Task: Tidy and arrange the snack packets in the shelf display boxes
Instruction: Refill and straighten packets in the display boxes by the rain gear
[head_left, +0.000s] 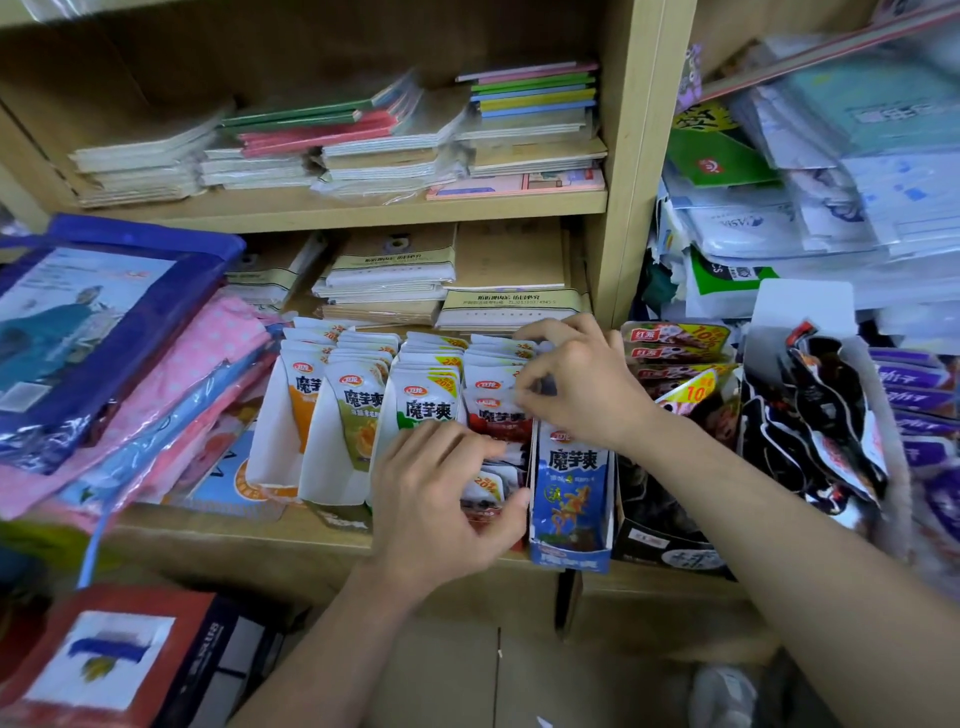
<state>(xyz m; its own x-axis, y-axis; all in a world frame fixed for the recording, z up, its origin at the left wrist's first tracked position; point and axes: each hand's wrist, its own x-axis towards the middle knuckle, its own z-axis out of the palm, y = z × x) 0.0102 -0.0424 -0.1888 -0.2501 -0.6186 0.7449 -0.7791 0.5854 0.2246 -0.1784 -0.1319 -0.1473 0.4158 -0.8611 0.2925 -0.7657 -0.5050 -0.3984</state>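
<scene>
A row of narrow display boxes stands on the lower shelf, each filled with upright snack packets: orange (304, 400), light green (358, 415), dark green (427, 405), red (498, 415) and blue (571, 483). My left hand (441, 499) grips the front of the red-packet box, thumb against the low front packets. My right hand (576, 384) reaches over the back of the red row and pinches the top edges of the packets there. Both hands hide much of the red box.
Black and red snack packets (675, 364) fill boxes to the right, beside loose dark packets (821, 415) and purple ones (914, 395). Folded pink and blue bags (130, 364) lie left. Notebook stacks (395, 270) sit behind the boxes. A red box (104, 654) stands below.
</scene>
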